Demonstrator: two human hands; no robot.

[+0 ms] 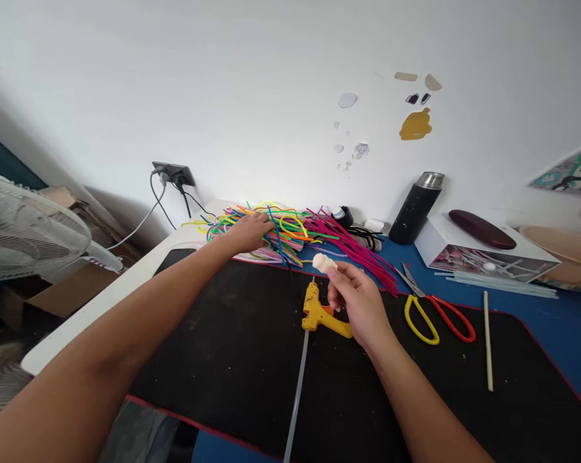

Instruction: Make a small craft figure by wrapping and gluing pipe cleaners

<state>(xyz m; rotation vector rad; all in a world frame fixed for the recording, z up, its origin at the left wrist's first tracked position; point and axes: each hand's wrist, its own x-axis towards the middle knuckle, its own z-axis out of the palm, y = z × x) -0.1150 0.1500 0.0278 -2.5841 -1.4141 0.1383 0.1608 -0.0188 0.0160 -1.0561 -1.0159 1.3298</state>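
Note:
Reaching into a heap of colourful pipe cleaners (pixel 290 225) at the back of the table, my left hand (pixel 250 233) has its fingers bent down among the stems. The fingertips are hidden, so I cannot see whether they grip any. Between thumb and fingers, my right hand (pixel 355 292) pinches a small cream fluffy piece (pixel 323 263), lumpy and rounded at its end. Just below and left of that hand, a yellow glue gun (pixel 314 308) lies on the black mat (pixel 232 360), with a long translucent glue stick (pixel 297 392) sticking out of its rear.
Scissors (pixel 418 292) with one yellow and one red handle lie right of my right hand, near a thin wooden stick (pixel 488 341). Behind them stand a black flask (pixel 416 209) and a white box (pixel 488 251). A white fan (pixel 35 225) is at the left.

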